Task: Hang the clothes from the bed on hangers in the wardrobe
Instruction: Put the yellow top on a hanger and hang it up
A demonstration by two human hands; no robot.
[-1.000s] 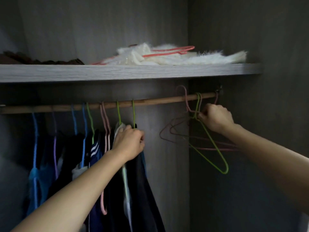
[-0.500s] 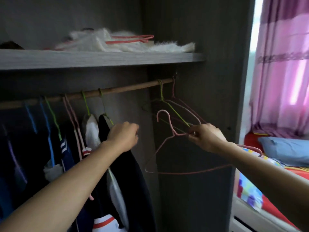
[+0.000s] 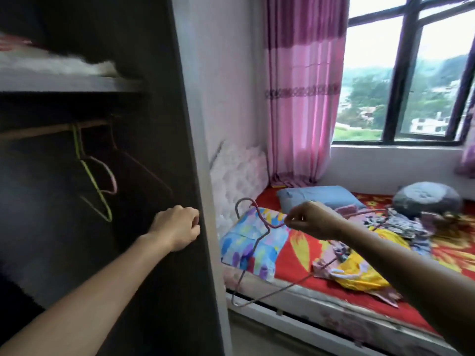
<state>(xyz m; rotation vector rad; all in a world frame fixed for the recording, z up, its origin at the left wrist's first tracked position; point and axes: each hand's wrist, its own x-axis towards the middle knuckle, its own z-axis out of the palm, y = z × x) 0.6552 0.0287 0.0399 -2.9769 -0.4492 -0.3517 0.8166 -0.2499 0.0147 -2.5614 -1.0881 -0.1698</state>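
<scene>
The right hand [image 3: 312, 220] pinches a pink hanger [image 3: 259, 242] by its neck over the bed [image 3: 295, 255], where a heap of clothes [image 3: 359, 255] waits unhung, while the left hand [image 3: 177, 227], loosely curled and seemingly empty, rests at the wardrobe [image 3: 180, 150] edge.

Matt dark wood-grain wardrobe [image 3: 159, 124]; thin coated-wire hanger [image 3: 259, 235]; printed cloth bedsheet [image 3: 303, 250].

Pink wire hanger [image 3: 253, 255] hangs tilted beside crumpled clothes [image 3: 359, 265].
</scene>
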